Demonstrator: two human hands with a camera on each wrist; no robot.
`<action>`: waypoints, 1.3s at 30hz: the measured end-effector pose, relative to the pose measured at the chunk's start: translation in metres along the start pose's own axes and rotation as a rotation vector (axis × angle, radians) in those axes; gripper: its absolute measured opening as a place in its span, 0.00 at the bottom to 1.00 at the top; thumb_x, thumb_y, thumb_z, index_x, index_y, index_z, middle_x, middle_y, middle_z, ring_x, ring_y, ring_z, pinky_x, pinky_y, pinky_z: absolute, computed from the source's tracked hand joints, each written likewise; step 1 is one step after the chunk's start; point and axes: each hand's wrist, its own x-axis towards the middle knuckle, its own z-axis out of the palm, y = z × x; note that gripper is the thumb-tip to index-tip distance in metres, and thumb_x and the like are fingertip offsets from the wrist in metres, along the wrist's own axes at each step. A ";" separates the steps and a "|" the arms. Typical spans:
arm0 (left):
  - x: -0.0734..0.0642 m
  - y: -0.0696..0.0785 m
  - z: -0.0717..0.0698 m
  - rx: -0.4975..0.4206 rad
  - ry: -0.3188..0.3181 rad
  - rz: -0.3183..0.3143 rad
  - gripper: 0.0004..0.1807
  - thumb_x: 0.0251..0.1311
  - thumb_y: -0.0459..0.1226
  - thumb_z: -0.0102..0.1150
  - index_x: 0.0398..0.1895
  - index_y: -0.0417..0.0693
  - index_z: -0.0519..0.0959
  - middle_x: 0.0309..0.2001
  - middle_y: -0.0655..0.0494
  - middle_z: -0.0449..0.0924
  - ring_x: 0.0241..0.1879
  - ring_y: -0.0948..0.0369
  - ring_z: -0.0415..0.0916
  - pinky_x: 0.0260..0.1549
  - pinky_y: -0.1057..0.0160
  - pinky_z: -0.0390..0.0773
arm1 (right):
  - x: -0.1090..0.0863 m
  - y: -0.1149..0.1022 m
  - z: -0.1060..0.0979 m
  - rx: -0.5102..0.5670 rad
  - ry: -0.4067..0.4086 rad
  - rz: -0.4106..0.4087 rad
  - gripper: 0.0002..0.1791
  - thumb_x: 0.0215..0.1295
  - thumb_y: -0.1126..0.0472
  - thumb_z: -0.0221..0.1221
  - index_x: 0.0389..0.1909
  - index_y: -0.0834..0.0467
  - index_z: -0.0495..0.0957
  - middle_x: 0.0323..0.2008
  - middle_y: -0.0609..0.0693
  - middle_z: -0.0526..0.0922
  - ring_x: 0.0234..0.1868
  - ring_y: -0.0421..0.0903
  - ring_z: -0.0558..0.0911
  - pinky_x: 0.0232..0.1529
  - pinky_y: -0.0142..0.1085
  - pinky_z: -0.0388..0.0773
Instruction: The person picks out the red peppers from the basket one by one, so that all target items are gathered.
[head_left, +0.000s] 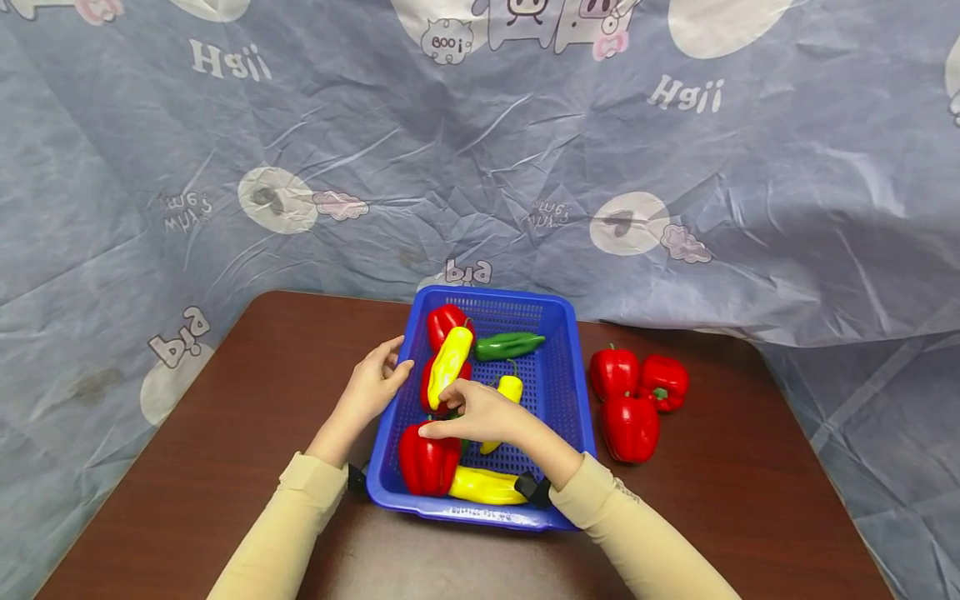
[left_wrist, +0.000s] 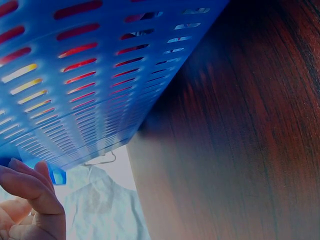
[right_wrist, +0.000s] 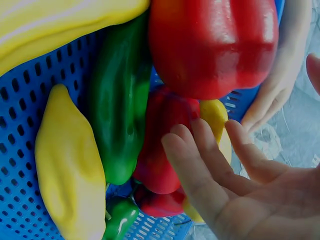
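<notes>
A blue plastic basket (head_left: pixel 585 408) with slotted walls stands on the table. My left hand (head_left: pixel 372 382) is at its left rim, thumb over the edge and fingers curled along the outside. Inside, my right hand (head_left: pixel 480 410) hovers over the peppers with loosely bent fingers, nothing in its grasp. Its fingertips are beside a long yellow pepper (head_left: pixel 452 360) that lies on red bell peppers (head_left: pixel 444 321). Closer to me are another red bell pepper (head_left: pixel 427 462) and a yellow pepper (head_left: pixel 487 486). The right wrist view also shows a long green pepper (right_wrist: pixel 117 115), partly hidden by the hand in the head view.
Three red bell peppers (head_left: pixel 630 427) sit together on the brown table (head_left: pixel 720 500), right of the basket. Another green pepper (head_left: pixel 510 346) and a yellow pepper (head_left: pixel 510 388) lie on the basket floor. A grey-blue printed cloth (head_left: pixel 450 150) hangs behind the table.
</notes>
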 end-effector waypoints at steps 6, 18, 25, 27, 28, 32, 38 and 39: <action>0.000 0.000 0.000 -0.004 0.002 -0.003 0.29 0.68 0.41 0.57 0.70 0.39 0.66 0.43 0.43 0.79 0.32 0.56 0.76 0.35 0.59 0.80 | 0.002 0.001 0.005 -0.056 -0.053 0.054 0.35 0.55 0.40 0.67 0.53 0.63 0.73 0.47 0.54 0.81 0.47 0.46 0.79 0.49 0.38 0.79; -0.001 0.000 0.000 -0.001 0.011 0.000 0.30 0.68 0.41 0.58 0.69 0.39 0.66 0.42 0.43 0.79 0.32 0.56 0.76 0.35 0.59 0.80 | 0.006 0.000 0.011 -0.097 -0.126 0.062 0.36 0.55 0.39 0.66 0.53 0.65 0.74 0.42 0.53 0.81 0.40 0.44 0.77 0.43 0.35 0.78; -0.001 0.000 0.001 -0.003 0.002 -0.012 0.30 0.68 0.41 0.58 0.70 0.39 0.66 0.43 0.42 0.79 0.31 0.57 0.76 0.34 0.59 0.81 | 0.005 0.002 0.011 -0.080 -0.141 0.077 0.36 0.54 0.39 0.67 0.51 0.65 0.74 0.39 0.51 0.80 0.39 0.44 0.77 0.40 0.34 0.77; -0.002 0.001 0.001 -0.003 0.001 -0.012 0.30 0.68 0.41 0.58 0.70 0.39 0.66 0.43 0.43 0.79 0.31 0.57 0.76 0.35 0.59 0.81 | 0.004 0.003 0.011 -0.071 -0.137 0.078 0.36 0.54 0.39 0.67 0.51 0.65 0.74 0.39 0.51 0.80 0.39 0.44 0.77 0.40 0.34 0.77; -0.002 0.001 0.001 -0.003 0.001 -0.013 0.30 0.68 0.41 0.58 0.70 0.39 0.66 0.43 0.43 0.79 0.31 0.57 0.76 0.35 0.59 0.81 | 0.004 0.003 0.011 -0.065 -0.135 0.076 0.36 0.54 0.39 0.67 0.50 0.65 0.74 0.39 0.51 0.80 0.39 0.44 0.77 0.40 0.34 0.77; -0.003 0.002 0.002 0.001 0.005 -0.013 0.30 0.68 0.41 0.58 0.70 0.39 0.66 0.43 0.43 0.79 0.32 0.57 0.76 0.35 0.58 0.81 | 0.003 0.005 0.008 -0.051 -0.123 0.068 0.35 0.54 0.40 0.67 0.50 0.65 0.75 0.39 0.52 0.81 0.38 0.44 0.77 0.39 0.34 0.77; -0.002 0.002 0.002 0.010 0.013 -0.005 0.29 0.68 0.40 0.58 0.69 0.39 0.67 0.43 0.43 0.79 0.33 0.56 0.76 0.35 0.60 0.80 | 0.001 0.006 -0.001 0.001 -0.101 0.038 0.32 0.55 0.41 0.67 0.50 0.63 0.75 0.40 0.50 0.81 0.40 0.44 0.78 0.40 0.35 0.78; -0.002 0.002 0.002 0.010 0.015 -0.004 0.29 0.68 0.40 0.58 0.69 0.39 0.67 0.43 0.43 0.79 0.33 0.56 0.76 0.35 0.60 0.79 | 0.001 0.006 -0.003 0.014 -0.095 0.033 0.32 0.55 0.42 0.67 0.50 0.63 0.76 0.41 0.50 0.81 0.41 0.44 0.78 0.40 0.35 0.78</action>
